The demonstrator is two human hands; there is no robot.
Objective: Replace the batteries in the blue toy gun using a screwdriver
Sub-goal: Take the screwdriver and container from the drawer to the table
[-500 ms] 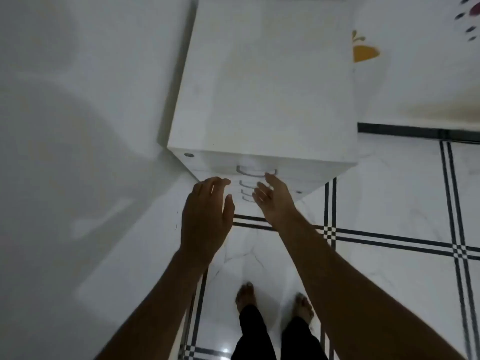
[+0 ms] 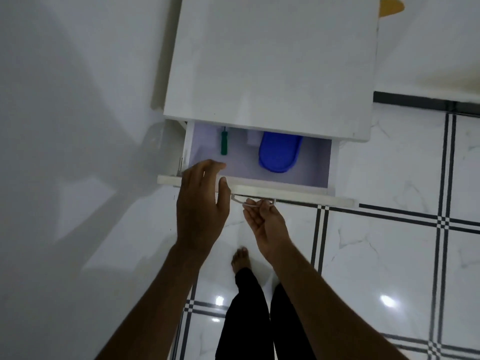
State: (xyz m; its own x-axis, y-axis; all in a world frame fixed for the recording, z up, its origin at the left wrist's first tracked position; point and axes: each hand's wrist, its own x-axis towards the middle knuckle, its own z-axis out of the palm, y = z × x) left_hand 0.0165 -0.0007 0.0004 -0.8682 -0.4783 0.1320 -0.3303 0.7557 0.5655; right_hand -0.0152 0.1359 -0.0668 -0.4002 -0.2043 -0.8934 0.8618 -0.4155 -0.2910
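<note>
Now the top drawer [image 2: 259,189] of the white cabinet [image 2: 272,63] stands pulled out, where half a second ago it was shut and both hands were only reaching for its front. That change matters: the things the job needs are likely in here, and the inside can be seen at last.

Taking the drawer as the landmark, the cabinet top overhangs its back part and hides whatever lies furthest in. Below its front edge is tiled floor [image 2: 389,255] with dark lines, and the person's legs and a bare foot.

Inside the drawer, right of its middle, lies a rounded blue plastic thing [image 2: 279,154], partly under the cabinet top. Whether this is the blue toy gun I cannot tell from its shape; no other blue item shows. Just left of it, at the back, is a small pale block, too dim to name.

At the drawer's left end hovers the left hand [image 2: 201,211], palm down, fingers spread and loose, holding nothing, its fingertips over the front rim. At the drawer's front, the right hand [image 2: 267,227] is palm up with fingers curled under the metal handle [image 2: 255,202], hooked on it rather than gripping hard.

Smallest, near the drawer's back left, lies a green-handled screwdriver [image 2: 223,142], pointing inward, just beyond the left fingertips. I judge picking it up is the likely next reach; no batteries are in sight.
</note>
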